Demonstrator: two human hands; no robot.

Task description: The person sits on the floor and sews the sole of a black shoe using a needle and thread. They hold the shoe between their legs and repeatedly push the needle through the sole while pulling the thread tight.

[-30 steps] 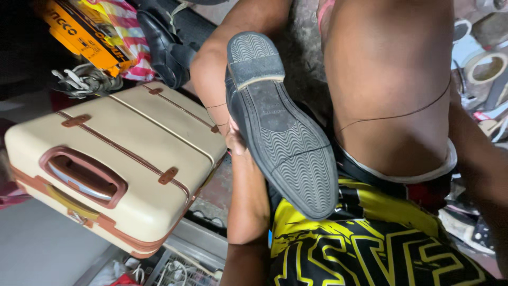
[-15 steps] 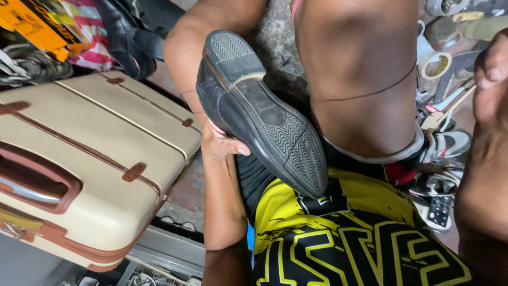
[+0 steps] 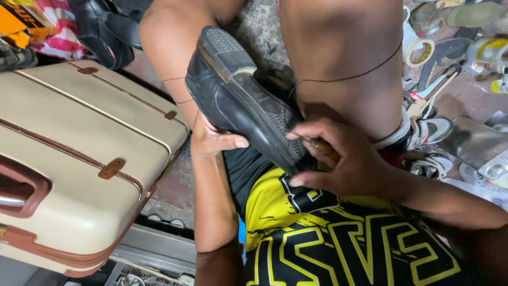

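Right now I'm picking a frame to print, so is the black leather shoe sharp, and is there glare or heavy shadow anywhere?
Head view: the black leather shoe and both hands, left and right, look sharp; soft glare lies on the cream hard-shell suitcase; the bottom right corner sinks into dark shadow.

A: Light level?
B: Soft, even daylight, moderately bright. Faint sheen on the cream suitcase (image 3: 79, 159); no hard glare.
A: Shadows?
B: Diffuse; deepest under the black shoe (image 3: 243, 100) and along the bottom edge.
A: Sharpness?
B: Centre crisp. Corners stretch slightly, wide-lens distortion.
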